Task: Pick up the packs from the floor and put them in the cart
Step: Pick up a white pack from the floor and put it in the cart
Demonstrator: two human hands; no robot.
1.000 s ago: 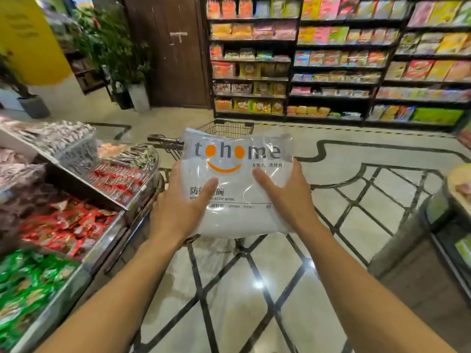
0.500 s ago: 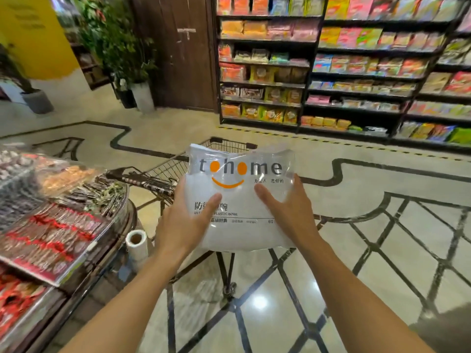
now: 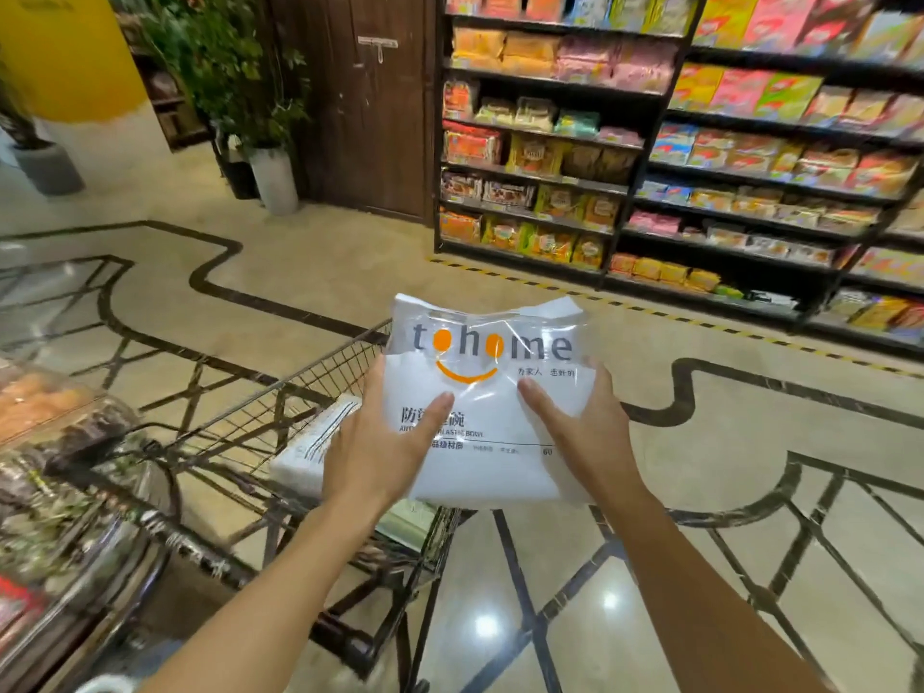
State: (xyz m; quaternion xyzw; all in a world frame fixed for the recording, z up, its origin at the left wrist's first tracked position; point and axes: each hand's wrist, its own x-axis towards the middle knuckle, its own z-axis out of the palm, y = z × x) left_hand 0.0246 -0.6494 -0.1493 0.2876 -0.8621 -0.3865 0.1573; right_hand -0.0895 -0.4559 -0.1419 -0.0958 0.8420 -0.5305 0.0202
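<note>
A clear plastic pack [image 3: 487, 407] of white bowls, printed "tohome" with an orange smile, is held upright in front of me. My left hand [image 3: 382, 450] grips its left side and my right hand [image 3: 582, 437] its right side, thumbs on the front. The pack hangs at the right edge of a dark wire shopping cart [image 3: 300, 387]. Another white pack [image 3: 312, 455] lies inside the cart basket, partly hidden by my left hand.
A display counter [image 3: 60, 482] of wrapped snacks stands close on the left, touching the cart's side. Tall shelves [image 3: 700, 157] of packaged food line the back right. A wooden door [image 3: 370, 102] and potted plants [image 3: 240, 92] are behind. Glossy patterned floor [image 3: 750, 567] stretches right.
The view has swung left and nearer the cart, so the cart now sits lower left and its inside shows. Both hands keep their hold on the pack.
</note>
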